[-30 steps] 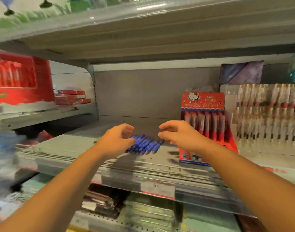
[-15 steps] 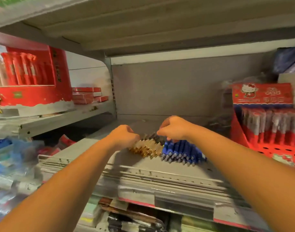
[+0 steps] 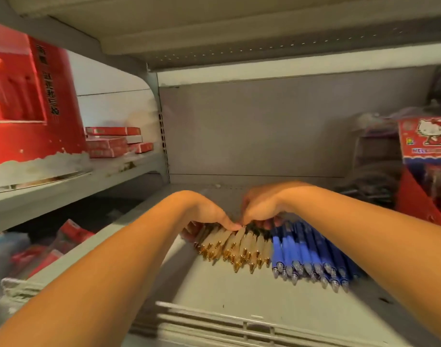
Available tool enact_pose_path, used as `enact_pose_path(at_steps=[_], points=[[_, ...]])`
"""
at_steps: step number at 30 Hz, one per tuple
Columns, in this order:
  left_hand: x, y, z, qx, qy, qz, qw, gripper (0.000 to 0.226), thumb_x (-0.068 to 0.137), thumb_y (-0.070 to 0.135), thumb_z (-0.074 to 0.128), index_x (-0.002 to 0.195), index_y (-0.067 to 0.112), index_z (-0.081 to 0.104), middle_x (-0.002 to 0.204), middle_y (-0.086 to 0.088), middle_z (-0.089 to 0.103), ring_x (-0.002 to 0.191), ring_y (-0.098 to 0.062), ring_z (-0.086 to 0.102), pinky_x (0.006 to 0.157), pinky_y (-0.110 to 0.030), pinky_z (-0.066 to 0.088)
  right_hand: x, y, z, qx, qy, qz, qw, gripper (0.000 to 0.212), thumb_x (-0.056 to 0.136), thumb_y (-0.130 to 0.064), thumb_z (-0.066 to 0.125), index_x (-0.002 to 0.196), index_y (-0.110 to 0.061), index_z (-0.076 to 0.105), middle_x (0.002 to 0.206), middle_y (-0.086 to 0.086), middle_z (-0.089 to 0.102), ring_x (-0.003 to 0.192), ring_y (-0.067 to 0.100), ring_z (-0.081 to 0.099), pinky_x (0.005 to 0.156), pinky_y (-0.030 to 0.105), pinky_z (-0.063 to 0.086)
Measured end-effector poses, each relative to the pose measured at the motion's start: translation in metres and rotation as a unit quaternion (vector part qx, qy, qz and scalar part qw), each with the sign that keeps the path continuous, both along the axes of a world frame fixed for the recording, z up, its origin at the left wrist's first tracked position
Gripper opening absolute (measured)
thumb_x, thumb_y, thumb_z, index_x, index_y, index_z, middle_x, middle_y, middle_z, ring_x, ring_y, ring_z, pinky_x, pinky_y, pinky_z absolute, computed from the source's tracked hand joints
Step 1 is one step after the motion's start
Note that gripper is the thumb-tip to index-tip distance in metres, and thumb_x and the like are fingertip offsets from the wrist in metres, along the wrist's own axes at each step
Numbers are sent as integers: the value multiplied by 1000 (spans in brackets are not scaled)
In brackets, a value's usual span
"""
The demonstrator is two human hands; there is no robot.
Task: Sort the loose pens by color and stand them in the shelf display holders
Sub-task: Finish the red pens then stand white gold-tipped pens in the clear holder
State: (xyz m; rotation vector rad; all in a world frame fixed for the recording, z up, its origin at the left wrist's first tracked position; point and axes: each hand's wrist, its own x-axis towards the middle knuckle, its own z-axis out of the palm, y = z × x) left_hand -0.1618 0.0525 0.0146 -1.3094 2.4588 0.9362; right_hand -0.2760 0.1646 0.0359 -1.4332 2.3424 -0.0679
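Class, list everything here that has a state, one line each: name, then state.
gold-tipped pens, lying loose on the shelf, tips toward the camera
blue pens, lying right of them, not in a holder
left hand, on the gold-tipped pens' far ends, grip hidden
right hand, fingers curled over pen ends, grip unclear
red display holder, upright, holding pens

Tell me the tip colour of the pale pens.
Gold metal tips on the cream plastic pens; head view.

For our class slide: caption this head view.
Left hand and right hand hold gold-tipped pens beside blue pens on a shelf.
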Motion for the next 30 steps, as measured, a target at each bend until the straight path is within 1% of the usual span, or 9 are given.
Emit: enact_pose_path(at_steps=[1,2,3,6,10,17,22,27,30], points=[[0,-2,1,0,-10,-10,1000,60,72,55,79,111,12,61,127,-13,49,94,-16,62,77,-31,46,1,-2,-2,8,3,-8,1000,27,97,-35,56,111,-12,59,84,5,60,65,16,54,55,25,43],[-1,-4,1,-12,-32,-29,999,51,79,49,74,109,9,64,80,3,42,80,-17,61,69,-29,47,2,-4,-3,11,9,-15,1000,26,97,-37,55,107,-14,60,83,4,59,65,15,54,55,25,43],[-2,-3,2,-30,-55,-52,997,39,84,45,69,101,10,66,79,-10,63,68,-18,59,63,-25,49,4,-6,-4,14,18,-21,1000,24,96,-38,54,102,-16,59,81,3,58,65,15,53,55,24,43],[-5,1,5,-62,-79,-104,990,25,90,40,62,85,15,61,78,-4,63,62,-18,60,54,-22,53,12,-11,-6,24,39,-40,998,23,95,-40,51,86,-19,53,79,4,55,65,18,51,56,26,44],[-2,3,7,-87,-70,-159,981,24,93,35,58,76,18,52,73,-1,54,56,-13,53,40,-13,40,21,-11,-7,27,48,-74,996,23,93,-37,51,80,-17,51,78,5,53,66,20,49,61,29,45],[-3,7,5,-103,-70,-251,960,28,98,28,50,74,15,52,74,-4,52,58,-15,50,48,-23,39,24,-14,-15,-21,51,-141,988,21,95,-31,50,84,-15,55,83,7,58,72,22,55,65,31,51],[-4,7,4,-91,-89,-253,959,24,96,20,48,78,6,57,62,-6,60,36,-15,56,37,-14,45,17,-9,-16,-124,25,-203,971,23,95,-23,51,102,-5,63,74,10,69,56,20,61,52,25,54],[-3,10,6,-95,-127,-263,952,20,91,12,41,95,2,58,74,-11,60,56,-21,55,52,-20,47,9,-1,-15,-208,-25,-223,952,22,97,-17,47,112,-5,56,48,4,61,34,13,55,39,20,46],[-3,8,5,-100,-115,-240,959,22,93,18,47,85,3,60,70,-10,61,55,-19,57,55,-23,48,6,4,-13,-224,-39,-221,948,23,97,-18,45,108,-4,60,57,10,65,36,14,56,41,20,48]])
